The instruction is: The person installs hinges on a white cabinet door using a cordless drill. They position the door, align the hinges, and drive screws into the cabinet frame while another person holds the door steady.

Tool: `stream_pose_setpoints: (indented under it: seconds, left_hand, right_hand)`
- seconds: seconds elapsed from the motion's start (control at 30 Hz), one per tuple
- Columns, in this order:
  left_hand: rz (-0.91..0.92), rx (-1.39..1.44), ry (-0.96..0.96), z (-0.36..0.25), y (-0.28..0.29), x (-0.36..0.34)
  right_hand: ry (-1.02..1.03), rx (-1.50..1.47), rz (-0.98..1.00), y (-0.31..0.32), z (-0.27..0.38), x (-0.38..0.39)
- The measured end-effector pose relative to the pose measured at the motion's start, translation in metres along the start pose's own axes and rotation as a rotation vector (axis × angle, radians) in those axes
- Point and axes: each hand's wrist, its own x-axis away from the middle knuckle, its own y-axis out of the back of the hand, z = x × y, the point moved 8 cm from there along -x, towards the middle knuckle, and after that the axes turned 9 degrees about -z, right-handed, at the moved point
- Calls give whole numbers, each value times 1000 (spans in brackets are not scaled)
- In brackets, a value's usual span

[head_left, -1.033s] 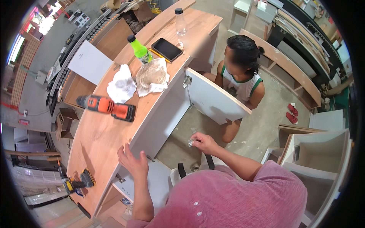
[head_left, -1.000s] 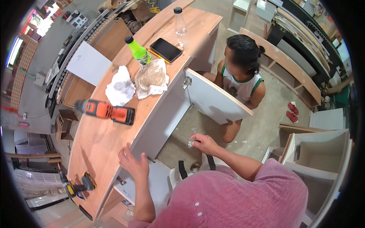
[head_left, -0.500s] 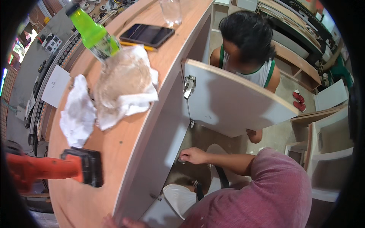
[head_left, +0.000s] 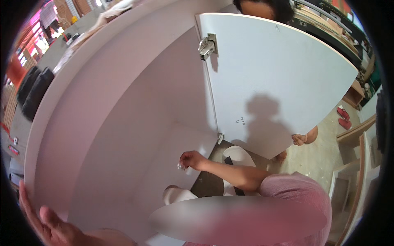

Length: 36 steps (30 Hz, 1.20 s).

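My left hand (head_left: 49, 217) is open, its fingers stretched along the front edge (head_left: 33, 143) of the cabinet top at lower left. My right hand (head_left: 193, 160) pinches a small shiny metal fitting (head_left: 180, 165) inside the white cabinet (head_left: 131, 143). Beyond it stands a white door (head_left: 283, 65), with a metal hinge (head_left: 207, 48) near its top and a smaller one (head_left: 220, 138) lower down. The door bears a shadow and small pencil marks.
Behind the door, a co-worker's head (head_left: 258, 10) shows, and their hand (head_left: 299, 139) grips its edge. Red slippers (head_left: 344, 119) lie on the floor by wooden carcasses (head_left: 349, 176) at right. A dark battery pack (head_left: 35, 90) rests on the top at left.
My view has dropped toward the cabinet interior, so most items on the top are out of sight. My right hand reaches further inside with the fitting; my left hand lies on the edge.
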Motion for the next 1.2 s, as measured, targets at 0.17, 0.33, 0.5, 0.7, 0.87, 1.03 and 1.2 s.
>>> stream_pose_setpoints:
  seconds: [0.17,0.33,0.5,0.7,0.87,1.03,1.2]
  left_hand:
    - [-26,142,169,-3,8,-2]
    - [36,-93,73,-12,12,7]
    - [-39,-35,-53,-11,19,19]
    - [-373,244,54,22,65,59]
    - [-480,412,-67,12,82,83]
    - [-531,326,89,45,109,78]
    - [-662,186,189,89,130,57]
  right_hand:
    - [17,-124,-14,22,23,10]
    - [-125,-164,-215,36,37,30]
    - [-202,-582,-84,13,100,57]
    - [366,-280,188,-10,285,104]
    - [1119,281,248,-75,450,183]
    - [1637,709,77,-172,538,233]
    - [1862,862,262,-273,598,232]
